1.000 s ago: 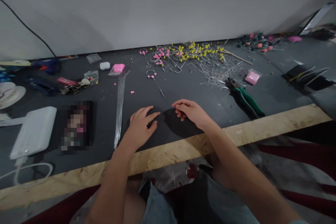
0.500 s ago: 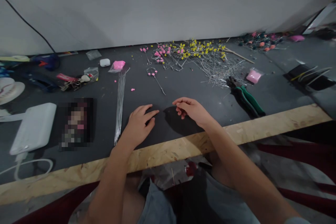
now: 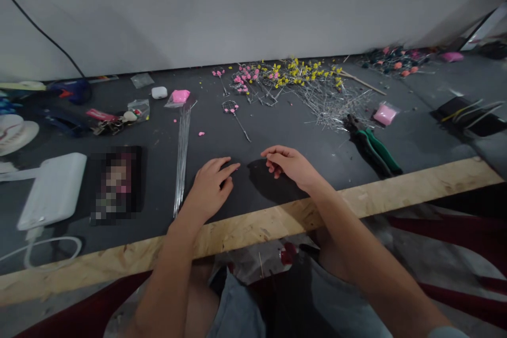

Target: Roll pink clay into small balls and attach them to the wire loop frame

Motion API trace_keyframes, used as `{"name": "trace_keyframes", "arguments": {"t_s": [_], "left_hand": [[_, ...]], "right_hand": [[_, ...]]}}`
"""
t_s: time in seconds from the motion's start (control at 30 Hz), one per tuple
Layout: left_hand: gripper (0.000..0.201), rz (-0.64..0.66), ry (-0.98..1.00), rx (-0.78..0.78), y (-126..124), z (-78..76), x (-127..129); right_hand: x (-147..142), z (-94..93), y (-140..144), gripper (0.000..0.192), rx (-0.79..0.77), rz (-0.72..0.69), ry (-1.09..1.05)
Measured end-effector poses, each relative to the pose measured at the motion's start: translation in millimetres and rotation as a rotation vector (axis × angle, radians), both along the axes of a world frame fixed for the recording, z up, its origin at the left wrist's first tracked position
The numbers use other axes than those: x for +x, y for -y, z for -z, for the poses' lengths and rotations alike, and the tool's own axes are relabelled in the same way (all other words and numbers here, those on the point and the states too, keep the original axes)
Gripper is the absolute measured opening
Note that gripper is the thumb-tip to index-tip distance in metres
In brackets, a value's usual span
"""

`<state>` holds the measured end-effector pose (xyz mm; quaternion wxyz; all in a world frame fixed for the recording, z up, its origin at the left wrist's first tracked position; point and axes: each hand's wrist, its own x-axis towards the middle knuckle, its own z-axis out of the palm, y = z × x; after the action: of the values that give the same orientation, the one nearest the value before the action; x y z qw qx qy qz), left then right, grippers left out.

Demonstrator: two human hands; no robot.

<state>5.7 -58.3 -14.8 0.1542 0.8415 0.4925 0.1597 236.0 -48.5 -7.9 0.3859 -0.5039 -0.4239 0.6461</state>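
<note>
My left hand (image 3: 212, 186) rests palm down on the dark tabletop, its fingers spread apart and nothing held. To its left lies a bundle of straight silver wires (image 3: 182, 161). My right hand (image 3: 285, 163) is raised slightly over the table, casting a shadow; its fingers curl and the thumb meets the index finger. Whatever may be in that pinch is hidden or too small to see. Beyond both hands lies a twisted wire piece (image 3: 240, 125) with a round loop carrying small pink bits. Small pink pieces (image 3: 202, 133) lie on the tabletop beside the wires.
Pliers with green handles (image 3: 374, 150) lie to the right, near a pink packet (image 3: 385, 114). Behind are loose wire stems (image 3: 336, 103) and yellow-tipped stems (image 3: 303, 71). A pink clay lump (image 3: 180, 96), a phone (image 3: 116, 182) and a white power bank (image 3: 53, 190) are left.
The view has shifted very slightly. Both hands keep nearly the same pose and place, and nothing on the table has visibly moved.
</note>
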Motion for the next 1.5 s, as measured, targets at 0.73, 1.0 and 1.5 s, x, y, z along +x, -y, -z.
{"name": "trace_keyframes", "arguments": {"t_s": [0.73,1.0,1.5], "left_hand": [[0.033,-0.008,0.028,0.020,-2.6,-2.0,-1.7],[0.026,-0.129,0.036,-0.019,1.0,-2.3,-3.2],[0.032,0.018,-0.007,0.020,-10.2,-1.8,-4.5]], "right_hand": [[-0.5,-1.6,0.2,0.016,-0.007,-0.002,0.024],[0.7,-1.3,0.2,0.015,-0.011,0.003,0.015],[-0.8,-2.2,0.2,0.015,-0.017,-0.012,0.038]]}}
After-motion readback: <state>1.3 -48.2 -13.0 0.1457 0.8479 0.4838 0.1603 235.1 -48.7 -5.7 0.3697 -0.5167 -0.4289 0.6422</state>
